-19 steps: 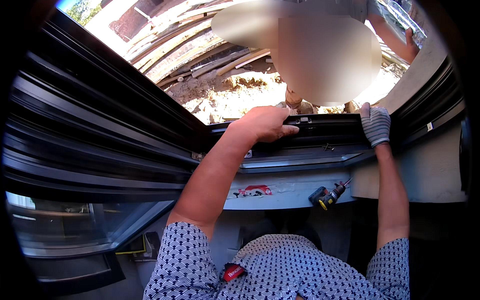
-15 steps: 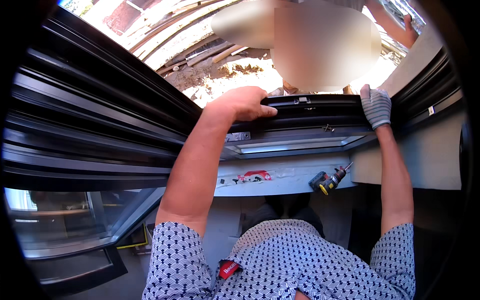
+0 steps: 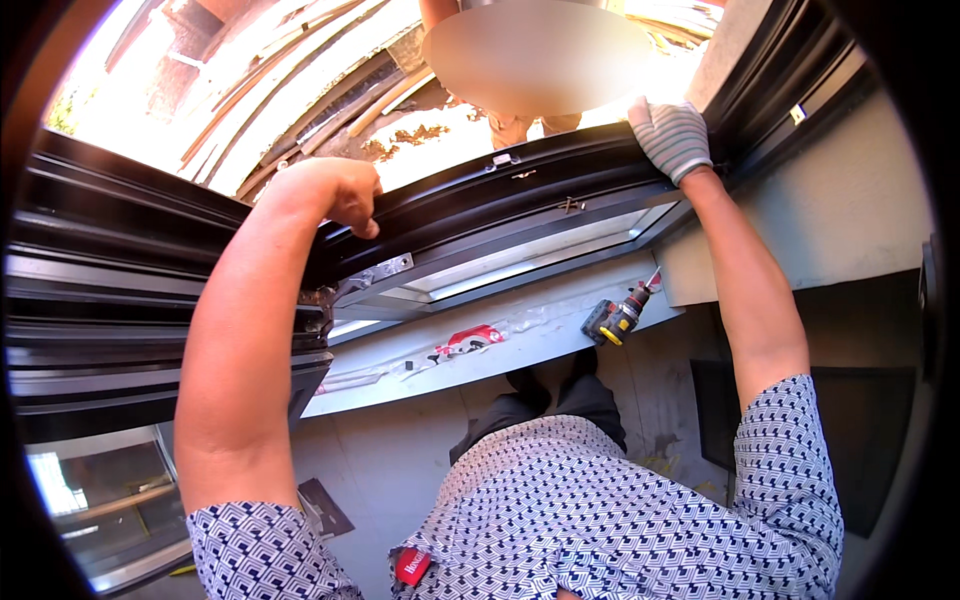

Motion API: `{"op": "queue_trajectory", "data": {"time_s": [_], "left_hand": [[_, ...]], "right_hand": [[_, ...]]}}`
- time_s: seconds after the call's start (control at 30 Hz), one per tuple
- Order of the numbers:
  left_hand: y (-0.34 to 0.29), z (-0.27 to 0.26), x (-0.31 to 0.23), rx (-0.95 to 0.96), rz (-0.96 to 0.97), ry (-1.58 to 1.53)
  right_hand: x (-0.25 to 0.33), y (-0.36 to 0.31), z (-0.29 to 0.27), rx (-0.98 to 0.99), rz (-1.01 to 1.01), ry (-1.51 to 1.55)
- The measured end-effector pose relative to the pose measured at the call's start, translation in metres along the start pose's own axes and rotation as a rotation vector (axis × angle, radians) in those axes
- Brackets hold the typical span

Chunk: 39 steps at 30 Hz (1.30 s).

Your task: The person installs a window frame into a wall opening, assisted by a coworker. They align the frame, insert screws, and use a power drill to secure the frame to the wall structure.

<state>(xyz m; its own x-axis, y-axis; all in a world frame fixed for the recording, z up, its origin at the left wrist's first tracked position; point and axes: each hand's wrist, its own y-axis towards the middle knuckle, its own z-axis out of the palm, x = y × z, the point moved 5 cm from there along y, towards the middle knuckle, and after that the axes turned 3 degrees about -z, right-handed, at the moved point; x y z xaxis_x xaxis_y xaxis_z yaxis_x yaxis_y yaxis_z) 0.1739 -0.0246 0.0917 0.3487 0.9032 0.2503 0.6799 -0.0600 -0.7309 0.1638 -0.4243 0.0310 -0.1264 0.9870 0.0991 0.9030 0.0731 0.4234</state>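
My left hand (image 3: 330,190) is bare and curls over the top edge of a black window frame (image 3: 500,195) near its left end. At the frame's right corner my right hand (image 3: 672,135), in a grey knit glove, grips the same black rail. The frame runs slanted between both hands, with a glass pane (image 3: 520,260) below it. Another person (image 3: 520,110) stands outside, just beyond the frame.
A yellow and black cordless drill (image 3: 615,318) lies on the white sill (image 3: 520,350), beside a red and white packet (image 3: 465,340) in clear wrap. Stacked black frame profiles (image 3: 120,270) fill the left. A pale wall (image 3: 830,210) is on the right.
The view has tilted and shifted; both hands stay gripped on the black frame, which now appears lower and more slanted. The person outside has moved toward the top.
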Motion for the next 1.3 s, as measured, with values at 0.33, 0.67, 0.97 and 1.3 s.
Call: {"op": "queue_trajectory", "data": {"time_s": [0.33,0.67,0.97,1.3], "left_hand": [[0.004,0.017,0.037,0.209,-0.184,0.116],[-0.011,0.03,0.042,0.127,-0.185,0.082],[-0.003,0.035,0.049,0.055,-0.076,0.026],[-0.005,0.033,0.041,0.051,-0.102,0.048]], "right_hand": [[-0.005,0.004,0.006,0.083,0.027,-0.014],[-0.001,0.002,0.006,0.058,0.014,0.022],[-0.004,0.001,0.004,0.062,0.004,0.028],[-0.039,0.005,0.029,0.103,0.083,-0.007]]}}
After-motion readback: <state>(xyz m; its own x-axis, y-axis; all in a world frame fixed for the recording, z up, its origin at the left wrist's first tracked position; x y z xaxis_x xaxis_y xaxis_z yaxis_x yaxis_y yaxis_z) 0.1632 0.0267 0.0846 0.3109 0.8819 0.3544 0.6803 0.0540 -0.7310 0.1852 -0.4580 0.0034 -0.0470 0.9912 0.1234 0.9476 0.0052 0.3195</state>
